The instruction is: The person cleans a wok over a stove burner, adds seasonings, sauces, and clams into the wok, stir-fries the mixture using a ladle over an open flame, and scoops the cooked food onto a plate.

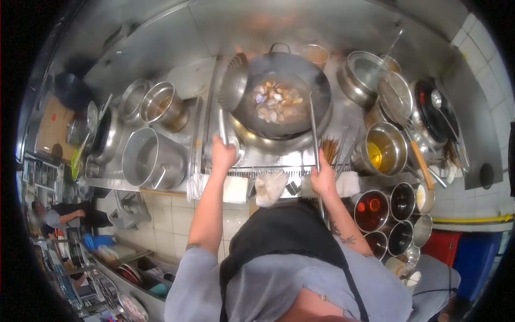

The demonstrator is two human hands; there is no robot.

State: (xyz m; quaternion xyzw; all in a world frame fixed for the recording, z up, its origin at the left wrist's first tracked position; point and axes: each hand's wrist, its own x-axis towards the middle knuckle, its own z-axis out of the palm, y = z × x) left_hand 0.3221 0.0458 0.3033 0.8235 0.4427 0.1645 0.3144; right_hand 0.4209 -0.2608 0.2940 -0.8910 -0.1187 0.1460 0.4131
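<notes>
My left hand is closed around the handle of a perforated skimmer. The skimmer's bowl is raised at the left rim of a black wok. Inside the wok lie clams in their shells, with steam above them. My right hand grips a long-handled metal cooking utensil, which reaches up to the wok's right side. I cannot make out the shape of that utensil's head. Below the wok, a crumpled white cloth lies at the counter's front edge.
Steel pots stand on the left. To the right are a bowl of yellow oil, a stacked wire strainer and several sauce containers. Bamboo sticks stand near my right hand. Another person is far left.
</notes>
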